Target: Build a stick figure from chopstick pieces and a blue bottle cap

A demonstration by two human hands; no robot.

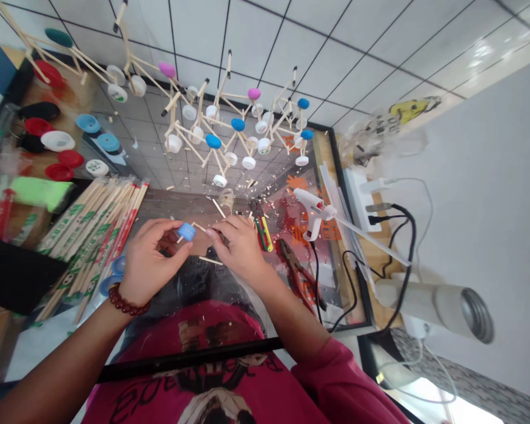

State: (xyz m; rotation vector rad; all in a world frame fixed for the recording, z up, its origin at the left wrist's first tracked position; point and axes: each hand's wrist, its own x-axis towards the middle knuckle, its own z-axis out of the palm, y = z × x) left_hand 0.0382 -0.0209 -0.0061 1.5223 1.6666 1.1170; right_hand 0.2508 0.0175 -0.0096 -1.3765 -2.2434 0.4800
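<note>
My left hand (145,259), with a beaded bracelet on the wrist, pinches a blue bottle cap (186,230) between thumb and fingers. A short piece of wood sticks out below the cap. From the right, my right hand (239,246) grips a thin wooden stick (200,228) whose far end reaches the cap's edge; whether it is joined there I cannot tell. Cut stick pieces lie close by, one stick piece (211,260) just below the hands and another (218,208) above them. Right of my right hand rests a yellow-and-green cutting tool (264,231).
A white glue gun (313,213) and red-handled pliers (297,274) lie right, with cables beside them. Several stick-and-cap figures stand along the back. Bundled wrapped chopsticks (92,235) and loose red caps (70,158) are left. A grey flask (437,303) lies at far right.
</note>
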